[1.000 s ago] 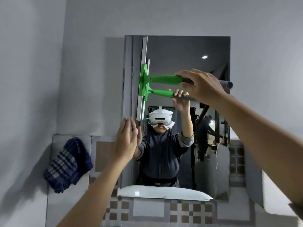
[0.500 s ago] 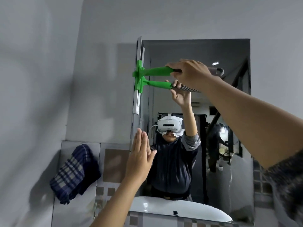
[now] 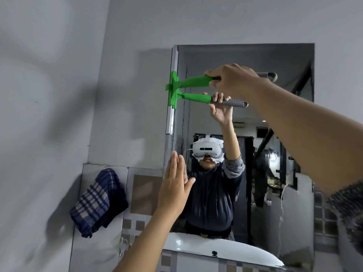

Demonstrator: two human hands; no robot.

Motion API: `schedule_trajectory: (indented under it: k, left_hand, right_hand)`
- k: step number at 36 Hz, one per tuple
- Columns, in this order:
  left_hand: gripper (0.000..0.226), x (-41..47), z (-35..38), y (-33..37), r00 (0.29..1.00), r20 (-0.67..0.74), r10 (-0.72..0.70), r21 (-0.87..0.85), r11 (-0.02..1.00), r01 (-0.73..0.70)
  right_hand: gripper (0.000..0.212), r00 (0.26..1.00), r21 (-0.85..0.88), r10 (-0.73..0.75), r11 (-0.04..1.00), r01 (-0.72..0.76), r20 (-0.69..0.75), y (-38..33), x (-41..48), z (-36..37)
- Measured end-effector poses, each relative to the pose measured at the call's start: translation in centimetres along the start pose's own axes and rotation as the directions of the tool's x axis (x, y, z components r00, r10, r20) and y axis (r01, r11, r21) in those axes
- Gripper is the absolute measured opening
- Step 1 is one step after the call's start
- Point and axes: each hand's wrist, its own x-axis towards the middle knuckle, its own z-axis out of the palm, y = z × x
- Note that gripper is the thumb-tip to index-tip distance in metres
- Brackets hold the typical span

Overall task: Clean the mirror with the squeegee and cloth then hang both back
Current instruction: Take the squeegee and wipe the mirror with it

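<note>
We are in the wiping step: our right hand grips the squeegee at the mirror left edge, our left hand flat and empty, the cloth hanging on the wall, so next we probably pull the blade across.

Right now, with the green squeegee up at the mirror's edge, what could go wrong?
The green plastic squeegee has its metal blade on the left edge of the frameless wall mirror, so the next stroke might slip onto the painted wall. The left hand, flat against the glass, may leave prints. The blue checked cloth hangs out of hand, so any drips could wait.
</note>
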Motion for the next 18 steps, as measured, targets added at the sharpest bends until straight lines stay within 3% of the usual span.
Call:
schedule_trajectory:
  k: [18]
  left_hand:
    - [0.077,0.1,0.3,-0.2,1.000,-0.003,-0.016,0.025,1.000,0.016]
  right_hand:
    - [0.034,0.999,-0.090,0.026,0.996,-0.023,0.030,0.5,-0.4,-2.5]
